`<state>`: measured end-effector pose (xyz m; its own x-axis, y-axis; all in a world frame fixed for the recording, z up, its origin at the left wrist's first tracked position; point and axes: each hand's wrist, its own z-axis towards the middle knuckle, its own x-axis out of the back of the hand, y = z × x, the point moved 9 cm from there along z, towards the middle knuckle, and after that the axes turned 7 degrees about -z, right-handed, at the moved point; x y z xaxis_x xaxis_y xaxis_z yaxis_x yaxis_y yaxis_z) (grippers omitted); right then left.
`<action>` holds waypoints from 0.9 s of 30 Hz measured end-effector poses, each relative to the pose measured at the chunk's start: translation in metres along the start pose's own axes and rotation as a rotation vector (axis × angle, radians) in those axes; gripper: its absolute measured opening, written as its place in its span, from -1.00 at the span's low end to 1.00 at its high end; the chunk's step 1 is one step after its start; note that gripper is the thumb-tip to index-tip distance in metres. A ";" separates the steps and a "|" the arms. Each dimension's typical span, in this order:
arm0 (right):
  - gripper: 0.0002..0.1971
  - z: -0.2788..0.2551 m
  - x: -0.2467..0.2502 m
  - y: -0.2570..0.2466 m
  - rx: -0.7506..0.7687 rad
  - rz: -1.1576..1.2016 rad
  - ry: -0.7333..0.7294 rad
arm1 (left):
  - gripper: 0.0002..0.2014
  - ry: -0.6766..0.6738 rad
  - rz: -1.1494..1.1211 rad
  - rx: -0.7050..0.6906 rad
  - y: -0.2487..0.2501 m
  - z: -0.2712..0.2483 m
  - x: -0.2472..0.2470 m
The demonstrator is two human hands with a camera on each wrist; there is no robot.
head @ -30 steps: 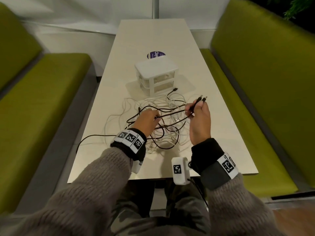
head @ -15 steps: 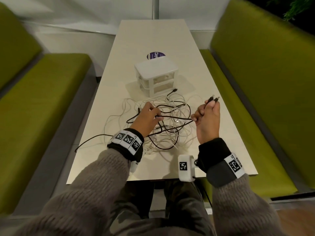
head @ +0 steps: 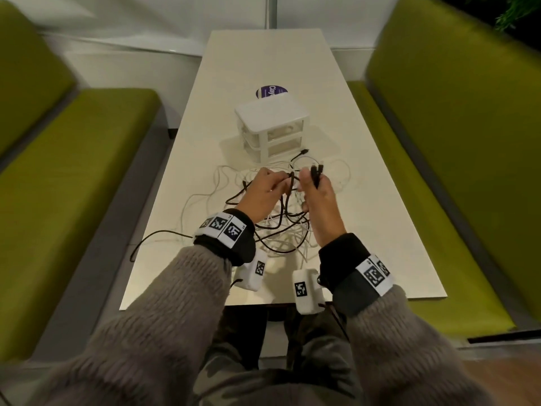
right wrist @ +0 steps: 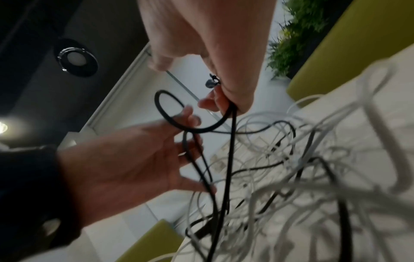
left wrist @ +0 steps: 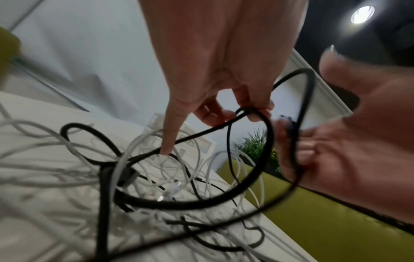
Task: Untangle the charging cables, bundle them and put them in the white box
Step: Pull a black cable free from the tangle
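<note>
A: The black cable [head: 288,197] is held in both hands above the desk [head: 380,230]. By the right hand [head: 320,206] two strands are clamped in a curled grip, and the plug ends [head: 317,168] are seen poking out past the knuckles.

B: And the left hand [head: 262,194]?

A: A loop of the same black cable is pinched there, thumb against fingertips [left wrist: 255,115], with the index finger stretched straight down toward the pile. The two hands are kept close together, almost touching.

B: Where is the rest found?

A: A heap of white cables [head: 292,244], laced with black ones, is spread on the desk below the hands. The white box [head: 270,124] is set just beyond it, drawers shut, with a black plug lying beside its base.

B: Behind the box?

A: A round purple sticker [head: 270,90] is partly hidden.
</note>
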<state>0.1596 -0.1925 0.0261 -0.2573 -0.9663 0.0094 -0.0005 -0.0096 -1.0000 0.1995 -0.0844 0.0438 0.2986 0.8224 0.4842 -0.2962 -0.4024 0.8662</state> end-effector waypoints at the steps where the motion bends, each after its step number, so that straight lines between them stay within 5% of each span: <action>1: -0.57 0.000 -0.007 0.002 -0.009 -0.010 -0.022 | -0.75 0.002 -0.009 0.001 0.000 0.000 -0.003; 3: -0.50 0.001 -0.015 0.006 -0.029 -0.043 -0.027 | -0.76 0.032 -0.040 0.025 -0.005 0.000 -0.003; 8: -0.85 0.001 -0.007 0.002 0.065 -0.170 0.081 | -0.70 0.061 0.064 0.005 -0.009 0.003 -0.002; 13: -0.80 0.003 -0.005 -0.001 0.149 -0.291 0.069 | -0.66 -0.011 0.094 -0.040 -0.017 0.001 -0.003; 19: -0.71 0.015 0.014 0.003 0.017 -0.049 0.187 | -0.80 -0.163 0.121 -0.023 -0.024 -0.012 -0.010; 27: -0.70 0.015 0.044 -0.001 -0.021 0.266 0.246 | -0.79 -0.018 0.130 0.054 -0.059 -0.022 0.010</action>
<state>0.1623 -0.2386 0.0279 -0.4762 -0.8434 -0.2489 0.0780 0.2414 -0.9673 0.2003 -0.0431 -0.0050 0.2773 0.7549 0.5944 -0.2847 -0.5263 0.8012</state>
